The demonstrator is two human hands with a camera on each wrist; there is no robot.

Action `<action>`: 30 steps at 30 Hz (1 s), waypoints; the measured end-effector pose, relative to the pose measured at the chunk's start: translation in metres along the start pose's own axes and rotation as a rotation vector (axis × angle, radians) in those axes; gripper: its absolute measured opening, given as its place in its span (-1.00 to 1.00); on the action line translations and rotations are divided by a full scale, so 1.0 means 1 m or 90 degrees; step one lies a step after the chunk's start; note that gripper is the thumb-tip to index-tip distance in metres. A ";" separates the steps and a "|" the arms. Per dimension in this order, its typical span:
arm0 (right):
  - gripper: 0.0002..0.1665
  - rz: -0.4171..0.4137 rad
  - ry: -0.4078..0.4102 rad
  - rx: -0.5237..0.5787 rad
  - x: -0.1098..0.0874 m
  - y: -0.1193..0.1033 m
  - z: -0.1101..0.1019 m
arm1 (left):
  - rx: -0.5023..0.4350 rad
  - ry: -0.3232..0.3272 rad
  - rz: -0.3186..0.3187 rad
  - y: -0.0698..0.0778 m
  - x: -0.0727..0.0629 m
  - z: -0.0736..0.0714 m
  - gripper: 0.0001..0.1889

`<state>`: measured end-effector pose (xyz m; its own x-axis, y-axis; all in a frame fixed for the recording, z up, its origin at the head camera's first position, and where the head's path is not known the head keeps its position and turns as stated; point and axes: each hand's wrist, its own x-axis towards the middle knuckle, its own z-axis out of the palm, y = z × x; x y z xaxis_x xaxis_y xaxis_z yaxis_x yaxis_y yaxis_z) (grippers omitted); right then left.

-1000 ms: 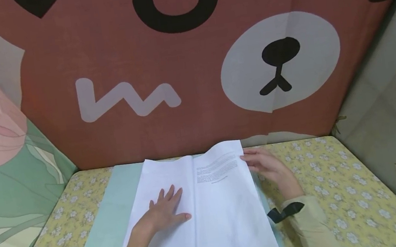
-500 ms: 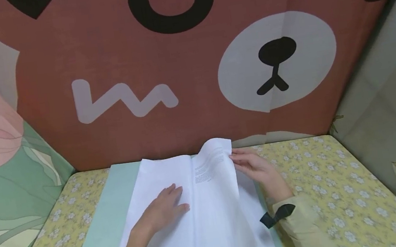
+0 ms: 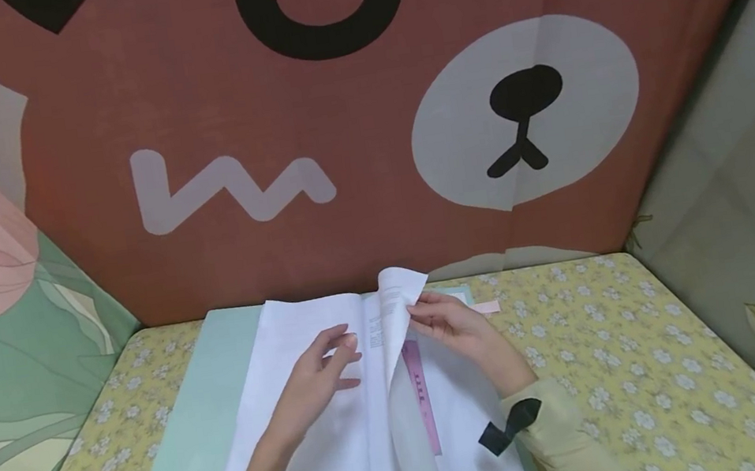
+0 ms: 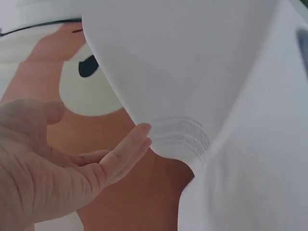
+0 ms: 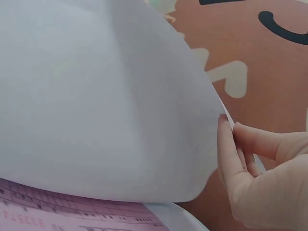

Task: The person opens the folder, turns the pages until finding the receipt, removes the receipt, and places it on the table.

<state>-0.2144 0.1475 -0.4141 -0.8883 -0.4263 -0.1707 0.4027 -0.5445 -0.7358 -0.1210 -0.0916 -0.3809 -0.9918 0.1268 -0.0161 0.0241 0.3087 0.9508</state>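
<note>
A bound stack of white papers (image 3: 302,317) lies spread inside a pale green folder (image 3: 183,444). My right hand (image 3: 458,332) pinches the outer edge of one printed page (image 3: 396,297) between thumb and fingers. That page stands lifted and curls leftward. Beneath it shows a pink printed slip (image 3: 422,397), its lettering clearer as a pink form (image 5: 91,214) in the right wrist view. My left hand (image 3: 313,375) hovers over the left page with fingers loosely extended. In the left wrist view, its fingertips (image 4: 142,130) are close to the lifted page's edge; whether they touch is unclear.
A yellow floral cloth (image 3: 597,381) covers the table. A small pale pink strip (image 3: 487,307) sticks out past the folder's right side. Behind the table hangs a brown cloth (image 3: 245,261) with a bear print, and patterned drapes flank both sides.
My right hand has carried the page's edge leftward, curling it further and uncovering the pink slip. My left hand has risen from the left page, with its fingers turned toward the lifted page.
</note>
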 end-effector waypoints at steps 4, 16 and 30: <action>-0.52 -0.007 0.001 -0.003 0.000 0.005 0.004 | -0.025 -0.015 -0.008 0.007 -0.004 0.002 -0.31; -0.65 -0.013 0.022 -0.016 -0.001 0.018 0.018 | 0.036 -0.053 -0.044 0.016 -0.014 0.011 -0.16; -0.62 -0.005 0.013 -0.010 -0.001 0.024 0.025 | 0.105 -0.070 -0.002 0.013 -0.016 0.017 -0.30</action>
<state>-0.1987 0.1164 -0.4152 -0.8960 -0.4070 -0.1777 0.3918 -0.5363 -0.7475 -0.1023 -0.0737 -0.3730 -0.9725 0.2246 -0.0613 0.0499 0.4581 0.8875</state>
